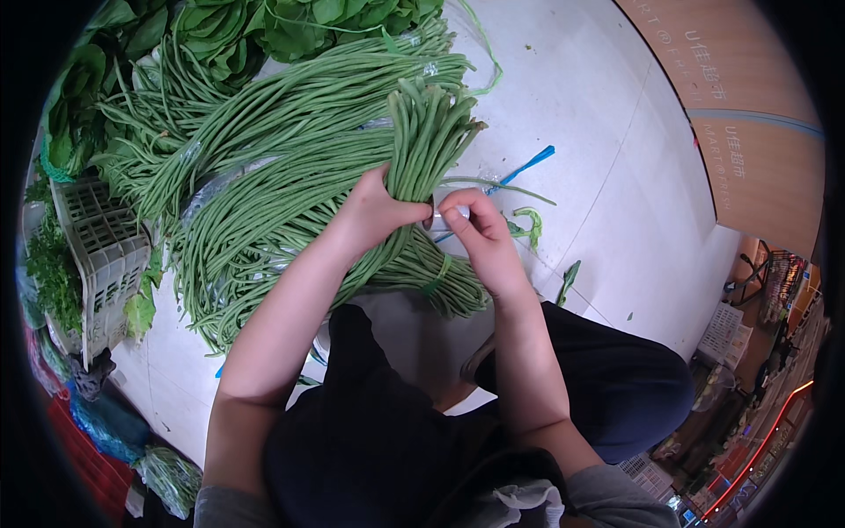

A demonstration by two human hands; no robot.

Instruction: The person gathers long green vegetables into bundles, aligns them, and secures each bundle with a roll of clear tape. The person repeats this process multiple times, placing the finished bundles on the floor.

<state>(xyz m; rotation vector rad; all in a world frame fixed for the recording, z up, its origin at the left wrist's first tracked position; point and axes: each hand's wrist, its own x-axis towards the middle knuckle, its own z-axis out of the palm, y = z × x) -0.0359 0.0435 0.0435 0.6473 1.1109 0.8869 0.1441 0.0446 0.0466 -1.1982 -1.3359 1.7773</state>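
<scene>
My left hand (379, 208) is closed around an upright bundle of green yardlong beans (426, 142), its thumb pointing towards the right hand. Just right of it, my right hand (478, 228) pinches with thumb and forefinger at a small roll of clear tape or film (443, 218); its exact hold is partly hidden. Under and left of both hands lies a large heap of long beans (284, 191), some bundles banded with clear tape. Below the hands a bundle tied with a green band (445, 270) shows its cut ends.
Leafy greens (277, 26) lie beyond the heap. A white plastic crate (99, 257) stands at left, bagged vegetables (165, 478) below it. A blue tie (528, 165) and leaf scraps (569, 280) are on the tiled floor (620, 198). A brown panel (759, 165) stands at upper right.
</scene>
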